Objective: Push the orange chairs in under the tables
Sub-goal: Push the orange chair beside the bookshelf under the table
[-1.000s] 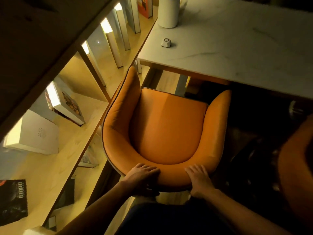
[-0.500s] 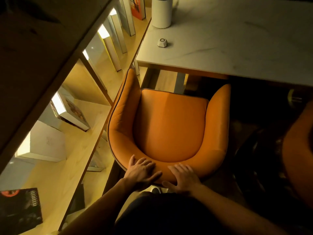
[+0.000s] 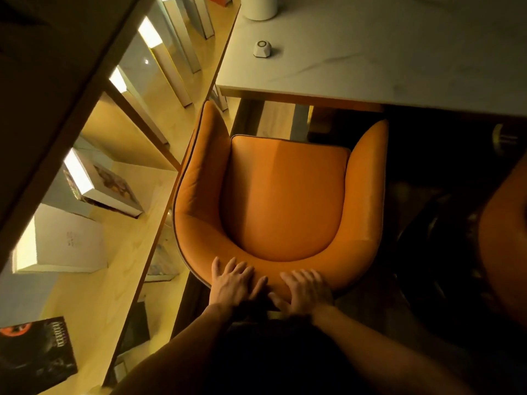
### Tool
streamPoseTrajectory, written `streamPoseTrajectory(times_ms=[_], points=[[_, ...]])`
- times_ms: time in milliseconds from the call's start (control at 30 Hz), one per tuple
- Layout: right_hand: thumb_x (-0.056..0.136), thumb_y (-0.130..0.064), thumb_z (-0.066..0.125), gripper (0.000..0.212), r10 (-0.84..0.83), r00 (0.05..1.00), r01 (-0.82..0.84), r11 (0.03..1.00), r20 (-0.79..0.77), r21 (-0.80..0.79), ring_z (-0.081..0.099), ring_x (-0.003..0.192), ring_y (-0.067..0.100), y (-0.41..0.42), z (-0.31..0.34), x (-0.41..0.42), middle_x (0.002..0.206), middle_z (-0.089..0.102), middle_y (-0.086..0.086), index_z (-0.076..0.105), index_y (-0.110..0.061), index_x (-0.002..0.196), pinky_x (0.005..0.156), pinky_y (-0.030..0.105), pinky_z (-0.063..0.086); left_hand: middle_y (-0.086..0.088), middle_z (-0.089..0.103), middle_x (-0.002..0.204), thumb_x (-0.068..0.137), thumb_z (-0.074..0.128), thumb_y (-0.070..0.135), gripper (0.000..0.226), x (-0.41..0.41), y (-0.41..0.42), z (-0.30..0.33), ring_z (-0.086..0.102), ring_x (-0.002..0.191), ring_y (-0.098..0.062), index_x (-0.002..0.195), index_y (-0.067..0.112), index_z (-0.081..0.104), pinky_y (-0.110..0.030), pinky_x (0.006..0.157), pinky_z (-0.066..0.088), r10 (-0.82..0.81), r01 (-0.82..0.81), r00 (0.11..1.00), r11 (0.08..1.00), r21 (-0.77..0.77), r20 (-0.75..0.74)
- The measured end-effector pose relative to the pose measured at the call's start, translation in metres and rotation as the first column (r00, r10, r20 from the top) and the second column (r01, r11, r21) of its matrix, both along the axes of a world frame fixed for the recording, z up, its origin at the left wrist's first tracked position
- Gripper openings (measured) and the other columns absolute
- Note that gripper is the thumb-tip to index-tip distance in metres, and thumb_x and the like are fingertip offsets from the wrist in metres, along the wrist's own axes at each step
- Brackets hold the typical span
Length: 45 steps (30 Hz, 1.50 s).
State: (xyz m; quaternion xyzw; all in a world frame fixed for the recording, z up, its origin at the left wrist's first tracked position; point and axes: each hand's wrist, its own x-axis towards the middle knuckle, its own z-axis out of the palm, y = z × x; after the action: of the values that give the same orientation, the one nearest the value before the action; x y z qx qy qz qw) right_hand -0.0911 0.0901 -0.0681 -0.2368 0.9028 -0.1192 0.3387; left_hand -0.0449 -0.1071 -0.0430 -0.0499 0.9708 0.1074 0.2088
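An orange armchair point(image 3: 285, 195) stands below me, facing a white marble table point(image 3: 370, 67). Its armrest tips reach about the table's near edge; the seat lies in front of that edge. Both my hands lie flat on top of the curved backrest, close together, fingers spread and pointing towards the table. My left hand point(image 3: 233, 283) is left of centre and my right hand point(image 3: 305, 289) is just right of it, thumbs nearly touching. A second orange chair point(image 3: 504, 252) shows partly at the right edge.
A wooden bookshelf point(image 3: 114, 280) with lit books and boxes runs close along the chair's left side. On the table sit a small white puck point(image 3: 262, 49) and a white cylinder point(image 3: 259, 7). Dark floor lies between the two chairs.
The chair has slid forward towards the table. My hands have moved closer together on the backrest, and their fingers went from curled over it to lying flat.
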Motion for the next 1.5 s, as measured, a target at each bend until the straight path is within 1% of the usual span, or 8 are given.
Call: streamPoseTrajectory(times_ms=[67, 167, 367, 533, 800, 1133, 1300, 1500], points=[[0.081, -0.081, 0.027, 0.079, 0.002, 1.000, -0.001, 1.000, -0.030, 0.022, 0.063, 0.107, 0.032, 0.001, -0.003, 0.000, 0.114, 0.069, 0.010, 0.067, -0.024, 0.118, 0.099, 0.052, 0.043, 0.009, 0.066, 0.117, 0.091, 0.026, 0.067, 0.056, 0.002, -0.003, -0.006, 0.051, 0.123, -0.021, 0.108, 0.032, 0.067, -0.056, 0.110, 0.019, 0.016, -0.014, 0.996, 1.000, 0.019, -0.084], [0.081, -0.082, 0.018, 0.085, 0.020, 0.997, -0.018, 0.999, -0.072, 0.030, 0.064, 0.105, 0.032, 0.002, -0.005, 0.001, 0.113, 0.069, 0.011, 0.066, -0.023, 0.118, 0.098, 0.050, 0.044, 0.010, 0.068, 0.115, 0.091, 0.032, 0.064, 0.052, 0.004, -0.008, -0.011, 0.055, 0.119, -0.017, 0.108, 0.031, 0.070, -0.051, 0.109, 0.027, 0.017, -0.010, 0.992, 0.998, 0.056, -0.128], [0.086, -0.073, 0.026, 0.074, 0.007, 0.992, -0.005, 1.000, -0.122, 0.015, 0.065, 0.095, 0.031, 0.001, -0.005, 0.000, 0.105, 0.071, 0.012, 0.069, -0.019, 0.112, 0.090, 0.044, 0.048, 0.007, 0.071, 0.109, 0.091, 0.034, 0.059, 0.050, 0.003, -0.015, -0.015, 0.061, 0.109, -0.020, 0.103, 0.027, 0.071, -0.046, 0.104, 0.034, -0.040, 0.063, 0.984, 0.990, 0.129, -0.172], [0.084, -0.068, 0.039, 0.064, 0.001, 0.987, -0.008, 0.999, -0.158, -0.038, 0.066, 0.094, 0.032, 0.001, -0.010, -0.001, 0.106, 0.071, 0.012, 0.069, -0.019, 0.113, 0.088, 0.046, 0.051, 0.007, 0.071, 0.105, 0.091, 0.035, 0.058, 0.049, -0.002, -0.020, -0.016, 0.063, 0.104, -0.020, 0.099, 0.026, 0.070, -0.041, 0.101, 0.029, -0.069, 0.093, 0.984, 0.985, 0.148, -0.163], [0.087, -0.070, 0.027, 0.069, 0.007, 0.985, -0.017, 0.998, -0.171, -0.058, 0.066, 0.097, 0.030, -0.002, -0.009, -0.016, 0.108, 0.071, 0.010, 0.068, -0.022, 0.115, 0.089, 0.045, 0.051, 0.007, 0.071, 0.104, 0.092, 0.027, 0.062, 0.055, -0.022, -0.027, -0.012, 0.063, 0.102, -0.019, 0.098, 0.026, 0.069, -0.046, 0.099, 0.040, -0.085, 0.099, 0.993, 0.981, 0.169, -0.087], [0.087, -0.071, 0.024, 0.072, -0.011, 0.975, -0.012, 0.995, -0.221, -0.102, 0.066, 0.097, 0.030, -0.006, -0.008, -0.040, 0.108, 0.071, 0.008, 0.069, -0.021, 0.113, 0.090, 0.044, 0.051, 0.010, 0.070, 0.103, 0.092, 0.028, 0.061, 0.052, -0.046, -0.033, -0.014, 0.062, 0.102, -0.016, 0.098, 0.029, 0.068, -0.045, 0.101, 0.038, -0.071, 0.089, 0.992, 0.982, 0.168, -0.108], [0.080, -0.067, 0.044, 0.059, -0.074, 0.973, 0.048, 0.991, -0.217, -0.124, 0.066, 0.098, 0.031, -0.012, -0.013, -0.057, 0.108, 0.072, 0.007, 0.070, -0.023, 0.111, 0.092, 0.045, 0.049, 0.008, 0.071, 0.103, 0.090, 0.038, 0.059, 0.046, -0.065, -0.038, -0.019, 0.063, 0.103, -0.017, 0.098, 0.027, 0.070, -0.047, 0.105, 0.034, -0.053, 0.076, 0.987, 0.986, 0.149, -0.153], [0.078, -0.062, 0.049, 0.054, -0.100, 0.944, 0.048, 0.984, -0.314, -0.170, 0.069, 0.090, 0.027, -0.024, -0.008, -0.093, 0.101, 0.074, 0.005, 0.073, -0.021, 0.105, 0.086, 0.039, 0.052, 0.011, 0.071, 0.105, 0.091, 0.035, 0.059, 0.047, -0.103, -0.048, -0.017, 0.062, 0.106, -0.012, 0.099, 0.029, 0.070, -0.048, 0.107, 0.030, -0.068, 0.083, 0.983, 0.993, 0.087, -0.168]])
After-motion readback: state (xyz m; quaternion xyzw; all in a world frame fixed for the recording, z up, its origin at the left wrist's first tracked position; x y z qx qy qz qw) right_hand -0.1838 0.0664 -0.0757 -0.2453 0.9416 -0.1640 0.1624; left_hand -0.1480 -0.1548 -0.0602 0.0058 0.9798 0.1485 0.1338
